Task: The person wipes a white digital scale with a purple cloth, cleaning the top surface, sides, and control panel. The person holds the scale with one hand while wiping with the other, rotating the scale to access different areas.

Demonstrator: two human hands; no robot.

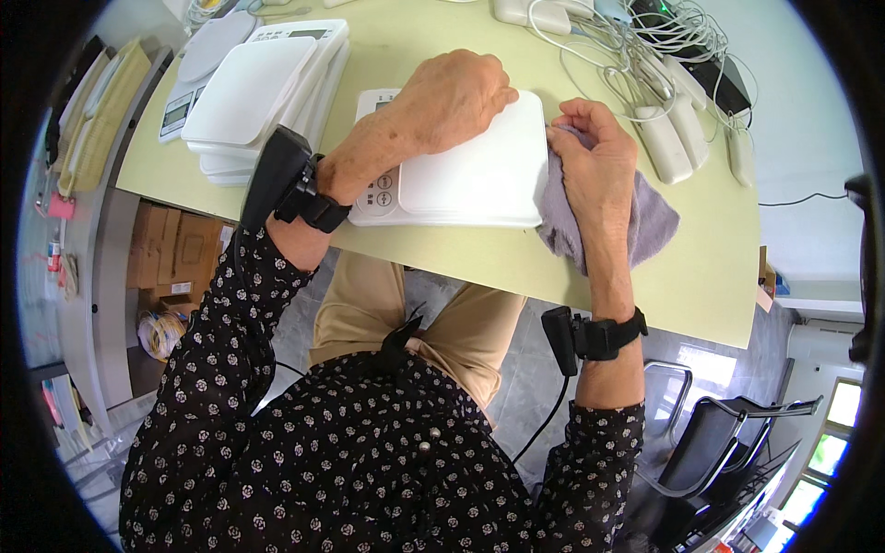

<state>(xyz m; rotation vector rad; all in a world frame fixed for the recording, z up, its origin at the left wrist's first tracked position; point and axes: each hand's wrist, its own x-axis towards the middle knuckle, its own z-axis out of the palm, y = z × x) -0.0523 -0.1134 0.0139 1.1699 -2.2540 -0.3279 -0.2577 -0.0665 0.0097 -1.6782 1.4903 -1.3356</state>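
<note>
White plastic digital kitchen scale (475, 189) lies flat near the front edge of the counter (710, 286), where a push toward the wearer could tip it off. Over its platform, the left hand (452, 101) has its fingers curled inward, tips hidden; whether they grip anything cannot be told. At its right, the right hand (597, 157) has fingers partly closed on a grey cloth (656, 219), whose drag could shift the scale. Beyond, stacked scales (253, 92) could slide if bumped; tangled cables (636, 64) could snag.

Scale (475, 184) between scale stack (249, 97), left, and cloth (653, 219), right
</note>
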